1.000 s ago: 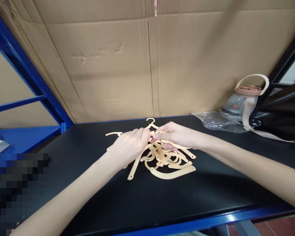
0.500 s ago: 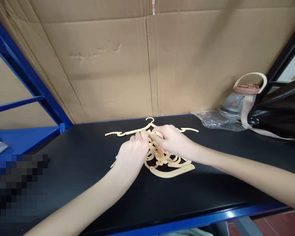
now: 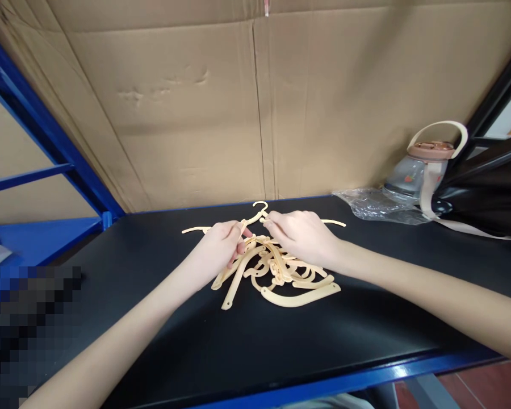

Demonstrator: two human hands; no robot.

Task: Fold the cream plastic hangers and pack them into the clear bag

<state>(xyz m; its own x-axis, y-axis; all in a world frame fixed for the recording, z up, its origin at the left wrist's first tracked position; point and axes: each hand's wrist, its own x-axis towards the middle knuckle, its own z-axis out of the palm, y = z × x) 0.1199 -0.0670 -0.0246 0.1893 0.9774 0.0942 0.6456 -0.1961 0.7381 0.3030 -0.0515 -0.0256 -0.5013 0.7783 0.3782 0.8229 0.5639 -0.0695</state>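
A cream plastic clothes hanger [image 3: 255, 217] lies spread at the back of the black table, its hook toward the cardboard. My left hand [image 3: 219, 244] has its fingers closed around a thin cream hanger part, mostly hidden by the hand. At the middle of the hanger, my right hand [image 3: 304, 234] pinches a small cream hanger part near its fingertips. Below both hands is a tangled pile of cream hanger parts [image 3: 276, 272]. A curved hanger arm [image 3: 300, 297] lies along its front, and a straighter hanger arm [image 3: 236, 287] points toward me on the left.
The black table [image 3: 255, 352] has a blue front edge. Upright cardboard [image 3: 187, 113] stands behind it. A clear bottle [image 3: 417, 173] with a strap and crumpled plastic wrap [image 3: 366, 205] sit at back right. A blue metal frame [image 3: 72, 165] rises at left.
My hands have moved apart, the left one drawing back to the left. Hanger arms at the left of the pile now show. My right hand has shifted slightly right.
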